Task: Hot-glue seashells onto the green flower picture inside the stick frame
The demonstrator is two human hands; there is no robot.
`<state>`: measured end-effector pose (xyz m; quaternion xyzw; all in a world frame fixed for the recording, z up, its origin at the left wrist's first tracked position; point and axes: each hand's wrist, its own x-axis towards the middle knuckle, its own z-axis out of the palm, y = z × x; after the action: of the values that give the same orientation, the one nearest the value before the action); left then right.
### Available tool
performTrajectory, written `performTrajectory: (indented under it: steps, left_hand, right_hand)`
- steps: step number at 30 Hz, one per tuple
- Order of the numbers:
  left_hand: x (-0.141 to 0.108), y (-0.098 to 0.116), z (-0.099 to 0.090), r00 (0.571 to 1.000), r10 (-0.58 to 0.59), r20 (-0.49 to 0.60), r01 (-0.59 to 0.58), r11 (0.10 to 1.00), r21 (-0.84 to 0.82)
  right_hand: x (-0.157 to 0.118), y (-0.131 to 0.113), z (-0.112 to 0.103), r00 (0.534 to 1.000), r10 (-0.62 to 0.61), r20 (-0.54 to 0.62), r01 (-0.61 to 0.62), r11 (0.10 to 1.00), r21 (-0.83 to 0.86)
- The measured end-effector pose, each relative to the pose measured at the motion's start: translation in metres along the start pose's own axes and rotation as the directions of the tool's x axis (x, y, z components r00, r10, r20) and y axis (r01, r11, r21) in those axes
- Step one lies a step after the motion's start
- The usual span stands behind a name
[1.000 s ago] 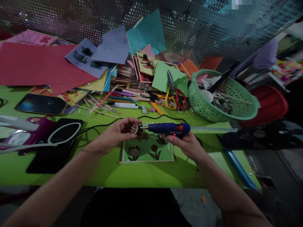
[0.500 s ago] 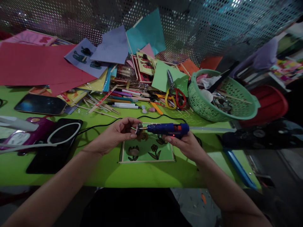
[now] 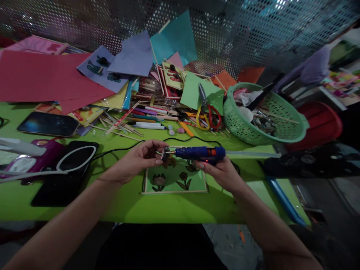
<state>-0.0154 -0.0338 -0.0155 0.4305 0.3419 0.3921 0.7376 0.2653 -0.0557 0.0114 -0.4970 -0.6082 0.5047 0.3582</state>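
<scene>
Between its thumb and fingers, my left hand point(image 3: 146, 155) pinches a small dark piece point(image 3: 164, 154). My right hand point(image 3: 219, 168) is wrapped round a blue glue gun point(image 3: 194, 152) with a small red light, and a clear glue stick point(image 3: 253, 154) sticks out of its back. The gun's nozzle points left and meets or nearly meets the dark piece. Below both hands lies a green card point(image 3: 171, 183) edged with thin sticks, bearing flower shapes point(image 3: 183, 180); its upper part is partly hidden by the hands and gun.
Scissors point(image 3: 206, 108) and markers point(image 3: 149, 125) lie behind the hands. A green basket point(image 3: 242, 127) stands at the back right. Phones point(image 3: 47, 124), a purple device point(image 3: 28, 159) and a white cable point(image 3: 75, 170) are at the left. A black cord point(image 3: 118, 149) crosses the table.
Almost nothing differs; the glue gun has shifted very slightly to the right. Both hands keep their hold.
</scene>
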Motion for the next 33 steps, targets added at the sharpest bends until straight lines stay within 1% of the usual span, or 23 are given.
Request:
performTrajectory:
  steps: [4,11,17,21,27,31,33]
  left_hand:
    - [0.0001,-0.0008,-0.0005,1.000,0.001,0.008,-0.001,1.000,-0.003]
    - [0.0013,-0.0014,-0.0006,1.000,0.021,0.023,-0.021,0.999,-0.031]
    - [0.0008,-0.0010,-0.0013,0.999,0.007,0.031,-0.007,1.000,-0.001]
    - [0.0001,0.0007,0.0006,1.000,0.010,0.028,-0.010,1.000,-0.018]
    - [0.0012,0.0009,0.0005,1.000,0.004,0.013,-0.004,1.000,-0.024]
    - [0.0013,-0.0008,-0.0017,0.999,-0.006,0.053,0.007,1.000,-0.029]
    - [0.0011,-0.0005,-0.0015,0.999,-0.013,0.050,0.015,0.999,-0.033]
  right_hand:
    - [-0.0001,0.0001,0.0008,1.000,0.007,-0.009,-0.007,1.000,-0.009]
    - [0.0012,0.0011,-0.0018,0.999,-0.007,-0.036,0.003,0.995,-0.095]
    - [0.0027,0.0006,-0.0016,0.999,-0.013,-0.042,0.009,0.996,-0.091]
    - [0.0019,0.0007,-0.0013,1.000,0.001,-0.024,-0.002,0.998,-0.063]
    - [0.0016,-0.0004,-0.0011,0.999,0.003,-0.044,-0.006,0.997,-0.074]
    - [0.0033,-0.0015,-0.0025,0.998,-0.019,-0.053,0.015,0.997,-0.075]
    - [0.0036,-0.0021,-0.0026,0.999,-0.024,-0.046,0.020,0.998,-0.068]
